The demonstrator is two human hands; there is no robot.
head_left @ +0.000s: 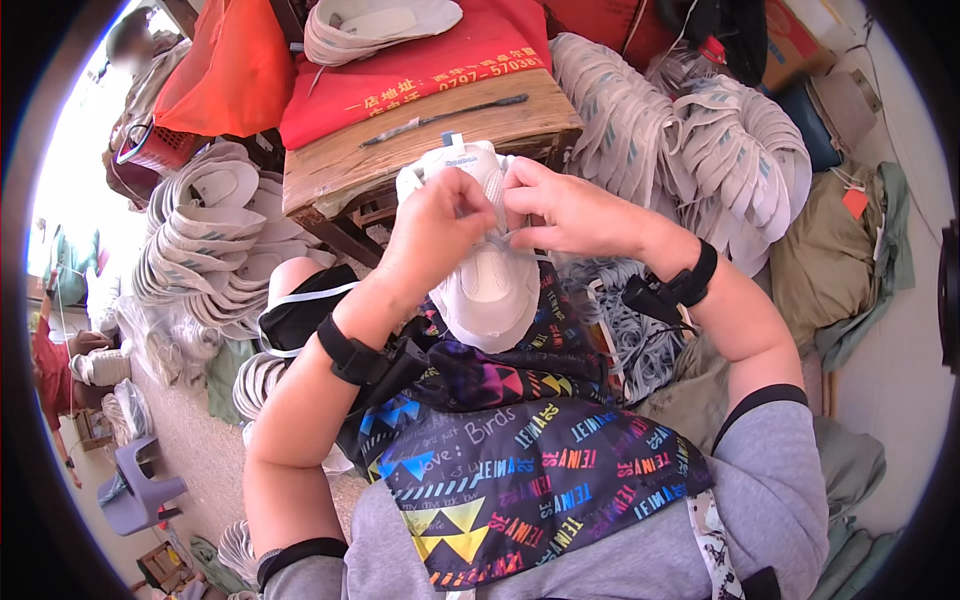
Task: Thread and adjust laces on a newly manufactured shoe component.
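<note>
White shoe (488, 295): beyond wooden bench's (345, 168) near edge, on the person's side | axis: toe toward the body, tongue benchward | left hand (447, 222), right hand (562, 208): flank its lacing, equally near | grip: fingers curled inward; whether pinching, cannot tell

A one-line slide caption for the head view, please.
Left hand and right hand at a white shoe upper, near a wooden table.

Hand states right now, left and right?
Left hand: fingers curled in over the white shoe; can't tell what, if anything, is pinched.
Right hand: fingers and thumb bent at the shoe; grip can't be told.
</note>
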